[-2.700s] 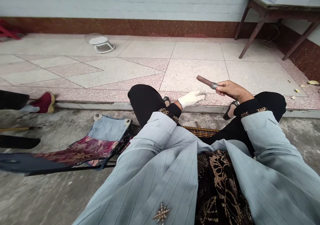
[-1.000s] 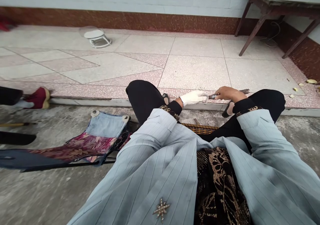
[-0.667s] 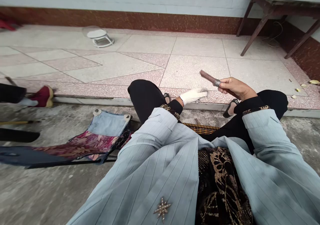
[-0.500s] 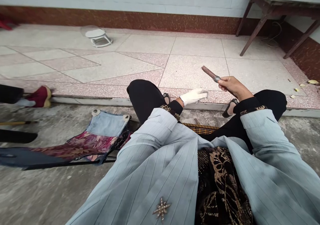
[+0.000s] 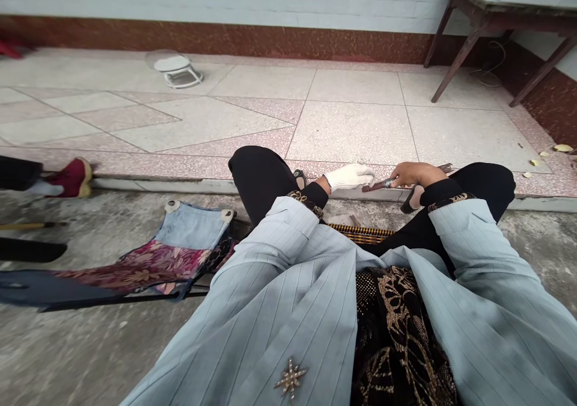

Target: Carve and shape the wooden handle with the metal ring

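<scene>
My right hand (image 5: 412,174), bare, is closed around a brown wooden stick-like tool (image 5: 375,186) with grey wire wound about it. One end of the tool points left, low over the step's edge, close to my left fingertips. A greyish-brown piece (image 5: 446,168) shows beyond my right wrist; I cannot tell whether it belongs to the same tool. My left hand (image 5: 349,176) wears a white knit glove, its fingers curled downward. What those fingers hold, if anything, is hidden. Between my knees, partly covered by my jacket, lies a black-and-yellow woven edge (image 5: 360,233).
A folding chair (image 5: 180,246) with patched cloth stands on my left. Farther left is another person's red shoe (image 5: 74,177) beside a yellow-handled tool (image 5: 27,225). A small white stool (image 5: 178,70) stands on the tiled step (image 5: 351,129); a wooden table (image 5: 491,9) is at the back right.
My right hand has come down and turned over, bringing the raised tool low, with its end near the gloved hand. My left hand has barely moved.
</scene>
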Available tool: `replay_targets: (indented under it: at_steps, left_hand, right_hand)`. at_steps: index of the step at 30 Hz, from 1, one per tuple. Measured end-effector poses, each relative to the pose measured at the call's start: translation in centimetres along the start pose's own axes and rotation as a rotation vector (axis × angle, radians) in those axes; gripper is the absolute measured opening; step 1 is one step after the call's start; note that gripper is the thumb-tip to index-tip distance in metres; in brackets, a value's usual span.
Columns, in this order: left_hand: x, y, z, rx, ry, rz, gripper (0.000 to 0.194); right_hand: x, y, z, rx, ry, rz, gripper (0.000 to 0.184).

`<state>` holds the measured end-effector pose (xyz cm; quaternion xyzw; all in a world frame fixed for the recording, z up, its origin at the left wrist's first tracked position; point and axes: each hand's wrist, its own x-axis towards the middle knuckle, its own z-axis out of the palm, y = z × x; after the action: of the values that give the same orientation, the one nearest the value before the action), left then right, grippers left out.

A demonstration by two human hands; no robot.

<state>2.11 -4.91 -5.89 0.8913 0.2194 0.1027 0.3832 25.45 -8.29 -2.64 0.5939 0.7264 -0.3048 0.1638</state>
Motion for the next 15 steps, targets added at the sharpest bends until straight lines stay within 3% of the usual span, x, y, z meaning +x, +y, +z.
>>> replay_targets:
  at_steps: [3, 5, 6, 8, 11, 15]
  left_hand:
    - [0.0, 0.0, -0.3, -0.007, 0.006, -0.007, 0.028]
    - [-0.1, 0.1, -0.5, -0.075, 0.044, -0.043, 0.029]
    - [-0.2, 0.1, -0.6, -0.133, 0.069, -0.067, 0.029]
    - [-0.2, 0.1, -0.5, -0.258, 0.087, -0.094, 0.028]
    - [-0.2, 0.1, -0.2, -0.387, 0.036, -0.065, 0.03]
    - [-0.3, 0.3, 0.2, -0.379, -0.028, -0.064, 0.031]
  right_hand:
    - [-1.0, 0.0, -0.2, 0.236, -0.263, -0.208, 0.024]
    - [-2.0, 0.1, -0.5, 0.418, -0.294, -0.38, 0.032]
    - [-2.5, 0.3, -0.8, 0.517, -0.233, -0.456, 0.034]
    - [-3.1, 0.6, -1.1, 0.744, 0.019, -0.552, 0.031]
    - [-2.7, 1.1, -1.1, 1.006, 0.349, -0.546, 0.028]
    - [-0.6, 1.7, -0.7, 0.97, 0.44, -0.351, 0.026]
